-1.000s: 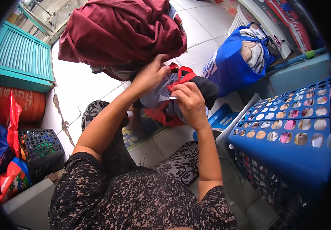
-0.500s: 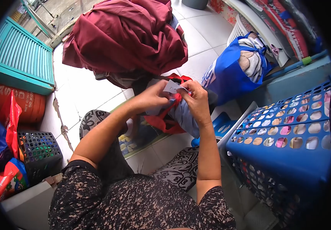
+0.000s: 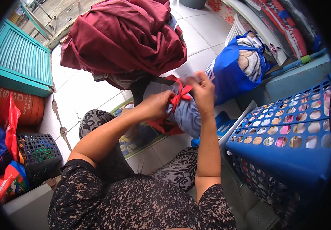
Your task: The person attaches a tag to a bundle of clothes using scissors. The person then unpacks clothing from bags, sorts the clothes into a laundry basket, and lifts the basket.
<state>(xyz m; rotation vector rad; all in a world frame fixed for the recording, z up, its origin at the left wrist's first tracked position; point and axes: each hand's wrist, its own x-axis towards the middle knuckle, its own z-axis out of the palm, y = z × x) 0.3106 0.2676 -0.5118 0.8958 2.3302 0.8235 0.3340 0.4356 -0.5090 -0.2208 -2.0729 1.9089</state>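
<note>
A red bag (image 3: pixel 169 127) stands before me on the floor, with grey-blue cloth (image 3: pixel 186 115) bulging out of it. Its red straps (image 3: pixel 181 96) are tied in a knot over the cloth. My left hand (image 3: pixel 158 104) is closed at the left of the knot, fingertips against a red strap. Just right of the knot, my right hand (image 3: pixel 204 92) is raised, its fingers pinched on a white slip of paper (image 3: pixel 185 71). Motion blurs the slip and these fingertips. Whether the slip touches the straps, I cannot tell.
A large maroon cloth heap (image 3: pixel 123 38) sits just beyond the bag. To the right are a stuffed blue bag (image 3: pixel 226 74) and a blue laundry basket (image 3: pixel 280 153). A dark crate (image 3: pixel 39 153) and a teal louvred door (image 3: pixel 20 57) are at left.
The hands have moved apart. My left hand has left the paper slip and dropped to the red straps. My right hand has shifted right and keeps the slip.
</note>
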